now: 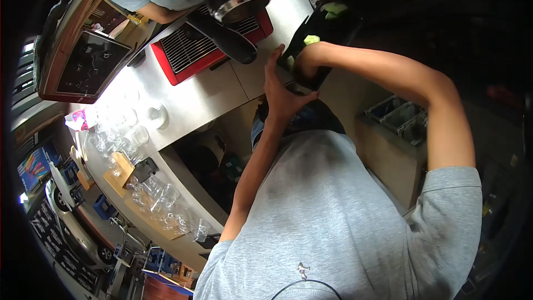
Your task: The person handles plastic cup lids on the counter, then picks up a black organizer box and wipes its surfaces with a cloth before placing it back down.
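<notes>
A dark, open-topped container (340, 29) stands at the counter's edge, with several pale green pieces (312, 39) inside that look like cut fruit or vegetable. My left hand (283, 95) is wrapped around the container's near end, fingers along its left side and thumb across the front. Reaching over the rim from the right, my right hand (308, 65) is down inside the container. Its fingers are hidden in shadow, so whether they hold a piece cannot be made out.
Left of the container is an espresso machine with a red drip tray (208, 50) and a black-handled portafilter (227, 39). Many clear glasses (166, 200) line the counter (222, 86) farther left. Grey bins (402, 115) sit at the right, below my elbow.
</notes>
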Tool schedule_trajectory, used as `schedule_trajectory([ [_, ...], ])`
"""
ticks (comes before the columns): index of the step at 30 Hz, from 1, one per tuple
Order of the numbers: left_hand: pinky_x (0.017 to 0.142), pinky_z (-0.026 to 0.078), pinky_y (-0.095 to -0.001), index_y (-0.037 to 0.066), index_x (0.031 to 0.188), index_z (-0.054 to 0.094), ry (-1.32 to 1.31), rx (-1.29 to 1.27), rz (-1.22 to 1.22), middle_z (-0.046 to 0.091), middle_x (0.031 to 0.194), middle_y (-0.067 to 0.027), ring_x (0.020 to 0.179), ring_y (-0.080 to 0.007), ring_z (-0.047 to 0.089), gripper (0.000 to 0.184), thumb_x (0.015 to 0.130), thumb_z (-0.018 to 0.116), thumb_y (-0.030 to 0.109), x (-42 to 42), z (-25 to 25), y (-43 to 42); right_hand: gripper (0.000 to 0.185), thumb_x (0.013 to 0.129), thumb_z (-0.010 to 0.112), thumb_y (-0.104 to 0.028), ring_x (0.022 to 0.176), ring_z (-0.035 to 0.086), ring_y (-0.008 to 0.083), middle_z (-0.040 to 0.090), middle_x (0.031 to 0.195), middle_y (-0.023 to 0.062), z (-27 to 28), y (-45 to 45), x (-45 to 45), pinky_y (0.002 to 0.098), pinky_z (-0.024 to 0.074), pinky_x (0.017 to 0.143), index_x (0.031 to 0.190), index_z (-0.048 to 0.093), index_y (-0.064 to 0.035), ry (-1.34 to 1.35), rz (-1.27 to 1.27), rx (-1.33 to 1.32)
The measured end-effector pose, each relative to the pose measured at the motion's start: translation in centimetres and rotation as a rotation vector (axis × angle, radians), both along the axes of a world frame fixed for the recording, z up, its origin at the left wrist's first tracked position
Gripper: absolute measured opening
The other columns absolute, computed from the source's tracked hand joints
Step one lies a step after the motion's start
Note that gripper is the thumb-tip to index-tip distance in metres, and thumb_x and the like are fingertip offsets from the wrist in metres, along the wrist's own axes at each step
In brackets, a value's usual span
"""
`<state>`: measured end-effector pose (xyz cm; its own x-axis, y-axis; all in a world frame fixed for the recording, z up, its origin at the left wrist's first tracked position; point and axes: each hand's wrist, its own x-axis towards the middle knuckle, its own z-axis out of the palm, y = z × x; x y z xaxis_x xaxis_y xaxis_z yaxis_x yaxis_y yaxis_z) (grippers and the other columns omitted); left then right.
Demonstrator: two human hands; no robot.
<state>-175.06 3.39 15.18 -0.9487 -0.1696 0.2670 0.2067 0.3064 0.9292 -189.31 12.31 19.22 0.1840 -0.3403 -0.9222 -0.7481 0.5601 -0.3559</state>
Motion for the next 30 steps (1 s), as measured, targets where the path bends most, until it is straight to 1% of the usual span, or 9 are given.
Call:
schedule_trajectory([
  [5,0.110,0.042,-0.0451,0.003,0.146,0.035,-0.010,0.041,-0.044,0.051,0.144,-0.0184,0.131,-0.0350,0.053,0.117,0.051,0.097,0.030,-0.3,0.0,-0.9,0.044,0.088,0.055,-0.021,0.114,0.066,0.0368,0.069,0.122,0.0226,4.9,0.5,0.0,0.0461,0.0506,0.096,0.124,0.068,-0.0002,0.063,-0.153,-0.023],
  [9,0.110,0.043,-0.0468,0.004,0.147,0.034,0.011,-0.052,-0.175,0.051,0.144,-0.0182,0.130,-0.0368,0.053,0.118,0.051,0.098,0.032,0.4,-0.5,-1.0,0.042,0.089,0.050,-0.020,0.112,0.066,0.0350,0.070,0.117,0.0189,10.0,0.5,0.8,0.0452,0.0519,0.094,0.125,0.068,-0.0070,0.047,-0.173,0.032],
  [10,0.110,0.043,-0.0471,0.004,0.147,0.034,0.009,-0.068,-0.195,0.051,0.145,-0.0180,0.131,-0.0373,0.053,0.118,0.051,0.098,0.032,0.5,-0.6,-1.1,0.041,0.090,0.049,-0.021,0.110,0.067,0.0341,0.071,0.115,0.0166,10.0,1.1,1.1,0.0452,0.0528,0.093,0.124,0.068,-0.0086,0.047,-0.125,-0.040],
  [15,0.111,0.042,-0.0483,0.005,0.147,0.035,0.028,-0.083,-0.258,0.051,0.146,-0.0178,0.133,-0.0384,0.052,0.117,0.052,0.097,0.033,0.3,-0.8,-1.8,0.042,0.090,0.050,-0.023,0.110,0.067,0.0332,0.070,0.117,0.0172,11.0,2.8,2.8,0.0448,0.0527,0.092,0.125,0.068,-0.0064,0.129,-0.419,-0.027],
  [17,0.110,0.043,-0.0493,0.007,0.146,0.037,0.043,-0.057,-0.276,0.052,0.146,-0.0164,0.133,-0.0387,0.051,0.117,0.048,0.097,0.027,0.2,-1.0,-1.9,0.045,0.088,0.055,-0.026,0.111,0.068,0.0323,0.071,0.121,0.0163,9.6,1.9,2.9,0.0428,0.0519,0.093,0.124,0.069,-0.0034,0.129,-0.461,0.075],
  [18,0.110,0.043,-0.0498,0.008,0.146,0.038,0.053,-0.045,-0.289,0.052,0.147,-0.0157,0.132,-0.0388,0.051,0.117,0.046,0.097,0.024,0.1,-1.0,-1.9,0.046,0.089,0.059,-0.029,0.112,0.067,0.0313,0.070,0.122,0.0168,5.7,2.5,3.0,0.0435,0.0504,0.095,0.125,0.070,-0.0035,0.105,-0.473,0.060],
  [21,0.112,0.043,-0.0492,0.007,0.146,0.038,0.167,-0.071,-0.388,0.052,0.146,-0.0174,0.133,-0.0393,0.052,0.119,0.044,0.098,0.024,0.0,-1.1,-1.7,0.044,0.089,0.060,-0.029,0.112,0.066,0.0305,0.070,0.122,0.0180,-4.4,2.3,3.0,0.0439,0.0482,0.098,0.124,0.070,-0.0038,0.036,-0.102,-0.115],
  [24,0.113,0.043,-0.0488,0.006,0.145,0.038,0.051,-0.037,-0.346,0.053,0.146,-0.0187,0.134,-0.0395,0.051,0.119,0.044,0.099,0.025,0.2,-0.5,-2.4,0.044,0.089,0.059,-0.028,0.113,0.066,0.0307,0.070,0.122,0.0183,-7.4,1.7,2.9,0.0438,0.0479,0.099,0.124,0.070,-0.0036,0.071,-0.077,-0.136],
  [30,0.113,0.043,-0.0487,0.005,0.146,0.037,0.130,-0.043,-0.359,0.052,0.147,-0.0192,0.135,-0.0398,0.051,0.120,0.046,0.099,0.027,0.3,-1.2,-2.3,0.045,0.089,0.058,-0.027,0.115,0.066,0.0312,0.070,0.123,0.0190,-10.3,2.0,4.0,0.0437,0.0474,0.100,0.126,0.069,-0.0032,0.156,-0.073,-0.158],
])
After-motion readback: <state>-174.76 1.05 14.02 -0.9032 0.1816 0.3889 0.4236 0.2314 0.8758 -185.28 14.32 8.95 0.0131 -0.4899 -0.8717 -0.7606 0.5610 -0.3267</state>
